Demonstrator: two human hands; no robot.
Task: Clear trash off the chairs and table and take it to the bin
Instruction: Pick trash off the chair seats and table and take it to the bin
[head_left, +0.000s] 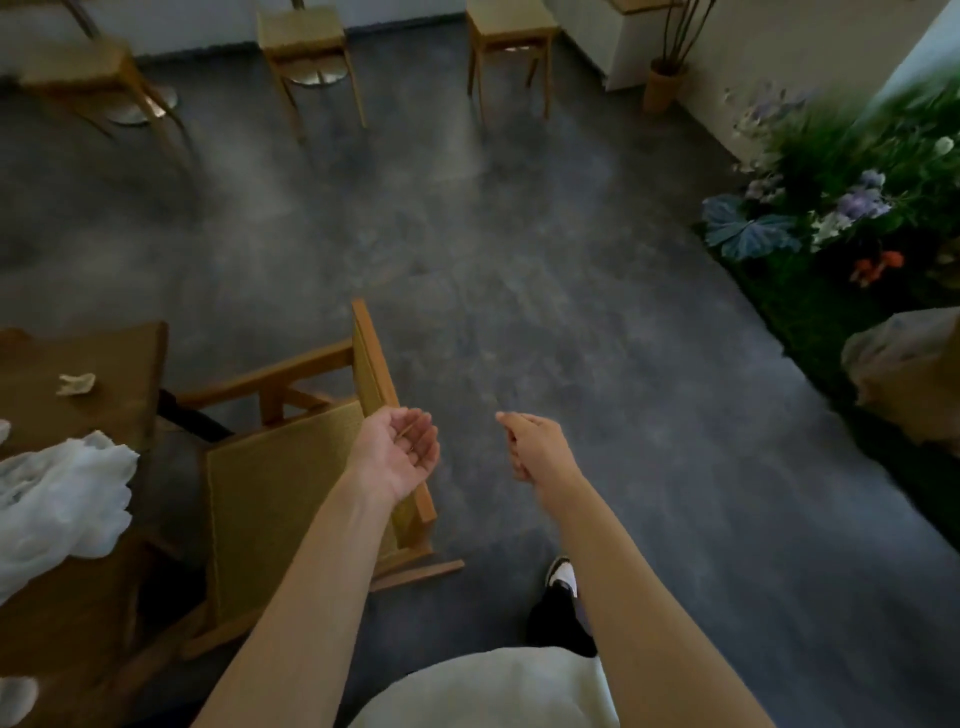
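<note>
A crumpled paper scrap (76, 384) lies on the brown table (119, 364) at the left. A bunched white plastic or cloth mass (57, 499) sits on the table's near part, and another white bit (15, 696) shows at the bottom left edge. My left hand (397, 452) hovers palm up and cupped over the back corner of a woven-seat wooden chair (280, 504); a thin sliver seems to lie across its fingers, too small to identify. My right hand (535, 447) hangs over the bare floor with its fingers curled downward and its palm hidden.
A brown container with a pale plastic liner (909, 384) stands at the right edge, beside a bed of plants and flowers (831, 218). Three wooden chairs (304, 47) line the far side. Grey floor (519, 260) stretches between. My shoe (563, 577) is below my right arm.
</note>
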